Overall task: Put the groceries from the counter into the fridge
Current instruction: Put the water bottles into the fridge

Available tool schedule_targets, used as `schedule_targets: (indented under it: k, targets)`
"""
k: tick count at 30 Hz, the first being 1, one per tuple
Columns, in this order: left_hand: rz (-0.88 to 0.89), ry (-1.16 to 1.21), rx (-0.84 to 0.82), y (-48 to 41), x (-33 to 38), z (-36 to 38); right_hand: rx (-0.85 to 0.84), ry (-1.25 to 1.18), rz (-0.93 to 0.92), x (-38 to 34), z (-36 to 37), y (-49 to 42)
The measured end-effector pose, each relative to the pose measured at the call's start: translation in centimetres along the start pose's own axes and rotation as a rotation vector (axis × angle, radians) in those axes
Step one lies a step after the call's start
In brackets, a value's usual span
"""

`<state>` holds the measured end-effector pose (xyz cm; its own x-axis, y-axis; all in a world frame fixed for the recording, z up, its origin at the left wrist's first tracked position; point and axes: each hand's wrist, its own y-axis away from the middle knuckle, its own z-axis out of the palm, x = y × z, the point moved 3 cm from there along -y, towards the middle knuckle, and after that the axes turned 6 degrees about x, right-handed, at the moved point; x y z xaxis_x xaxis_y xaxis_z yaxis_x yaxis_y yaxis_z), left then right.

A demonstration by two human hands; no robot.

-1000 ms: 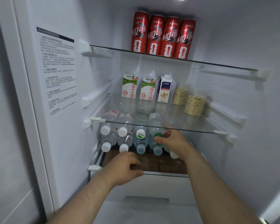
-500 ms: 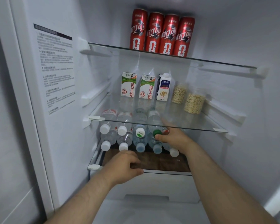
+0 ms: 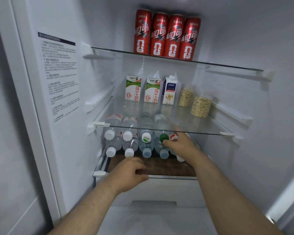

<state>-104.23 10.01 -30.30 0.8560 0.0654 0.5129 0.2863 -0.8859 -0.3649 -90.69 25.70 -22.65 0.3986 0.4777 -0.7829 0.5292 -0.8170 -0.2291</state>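
Note:
Several clear water bottles point(image 3: 129, 135) lie stacked on their sides, caps toward me, on the brown lower shelf point(image 3: 168, 168) of the open fridge. At the stack's right end my right hand point(image 3: 182, 145) reaches under the middle glass shelf point(image 3: 202, 129). It grips a bottle with a red-and-white cap point(image 3: 173, 136), and its thumb lies beside a green-capped bottle point(image 3: 163, 137). My left hand point(image 3: 127, 173) rests at the lower shelf's front edge, fingers curled on top and thumb along the rim.
Red cans point(image 3: 166, 34) stand on the top glass shelf. Two milk cartons point(image 3: 133, 88), a blue-and-white carton point(image 3: 169, 89) and two jars of oats point(image 3: 201, 106) line the back of the middle shelf. A white drawer front point(image 3: 159, 189) sits under the lower shelf.
Both hands stay almost where they were. The right hand keeps its hold on the bottle at the stack's right end, and the view has shifted slightly.

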Motion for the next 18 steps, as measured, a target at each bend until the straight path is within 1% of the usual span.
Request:
schedule_targets:
  k: [5, 9, 12, 15, 18]
  targets:
    - [-0.04, 0.051, -0.01, 0.0, -0.1, -0.3, 0.07, 0.0, 0.042, 0.7, -1.3, 3.0]
    - [-0.143, 0.156, 0.039, -0.2, 0.2, -0.9, 0.184, 0.208, -0.046, 1.9, -1.9, 5.7]
    - [-0.092, 0.097, 0.043, -0.4, 1.2, -1.0, 0.214, 0.344, -0.092, 2.7, -2.1, 8.0]
    - [0.004, -0.004, 0.083, -0.2, 2.2, -0.6, 0.216, 0.461, -0.09, 3.7, -2.3, 10.0]
    - [0.064, -0.069, 0.115, 0.2, 2.6, 0.0, 0.197, 0.516, -0.07, 4.3, -2.0, 12.0]
